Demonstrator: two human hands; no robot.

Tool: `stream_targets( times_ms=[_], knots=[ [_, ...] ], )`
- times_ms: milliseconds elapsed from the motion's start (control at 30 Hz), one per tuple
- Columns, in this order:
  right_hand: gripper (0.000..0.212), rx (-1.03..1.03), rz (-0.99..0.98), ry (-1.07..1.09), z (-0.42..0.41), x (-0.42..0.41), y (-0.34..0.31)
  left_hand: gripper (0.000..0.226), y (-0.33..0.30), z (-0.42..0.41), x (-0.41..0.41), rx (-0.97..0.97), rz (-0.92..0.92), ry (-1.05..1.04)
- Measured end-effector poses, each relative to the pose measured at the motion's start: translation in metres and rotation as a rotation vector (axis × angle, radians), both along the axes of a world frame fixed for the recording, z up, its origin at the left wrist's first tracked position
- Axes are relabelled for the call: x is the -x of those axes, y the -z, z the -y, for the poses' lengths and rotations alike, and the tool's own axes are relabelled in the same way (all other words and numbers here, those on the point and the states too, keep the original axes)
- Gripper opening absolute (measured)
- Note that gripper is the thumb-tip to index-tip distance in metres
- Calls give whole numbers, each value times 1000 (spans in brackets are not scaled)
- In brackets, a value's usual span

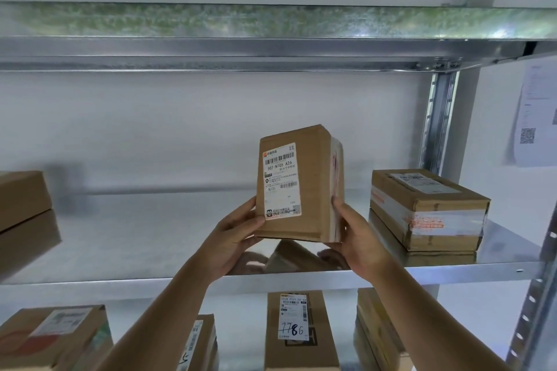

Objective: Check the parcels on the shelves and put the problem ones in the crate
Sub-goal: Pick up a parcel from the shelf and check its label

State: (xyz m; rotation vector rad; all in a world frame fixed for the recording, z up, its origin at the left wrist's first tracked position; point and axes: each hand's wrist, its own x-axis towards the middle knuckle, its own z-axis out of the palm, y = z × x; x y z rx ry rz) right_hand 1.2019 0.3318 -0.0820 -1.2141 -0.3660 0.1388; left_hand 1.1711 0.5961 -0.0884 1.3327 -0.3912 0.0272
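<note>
Both hands, left and right, gripped an upright parcel near the shelf's front edge; seemingly shallow holds risked a slip.

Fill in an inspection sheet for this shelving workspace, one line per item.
Surface: metal shelf, shiny.
Job's things: held parcel upright, label facing camera; taped parcel lies to its right; more parcels on the lower shelf; crate not seen.
Clutter: nothing seen.
Grippers: left hand and right hand grip the held parcel's lower sides.
Cables: nothing seen.
Surroundings: white wall, paper notice with a QR code.
</note>
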Motion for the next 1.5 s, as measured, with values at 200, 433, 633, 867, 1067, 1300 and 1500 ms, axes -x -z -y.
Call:
stream_targets(
  times_ms=[200,433,633,867,1067,1300,1500],
  knots=[
    [44,4,-26,-70,3,3,0,36,3,9,-3,-28,33,-403],
    [36,22,47,-11,4,1,0,40,1,9,-1,-243,55,-312],
    [32,-6,1,43,0,2,-1,42,-1,9,3,-245,32,-158],
    [31,33,19,60,-1,3,-3,41,-1,5,2,-226,38,-105],
    [31,45,26,63,-2,3,-4,47,-4,8,5,-194,49,-94],
    [27,45,-31,34,-2,0,-1,46,-4,8,7,-194,47,-92],
    [79,10,-74,-20,-3,-6,2,46,-1,6,7,-170,39,-62]
  ],
)
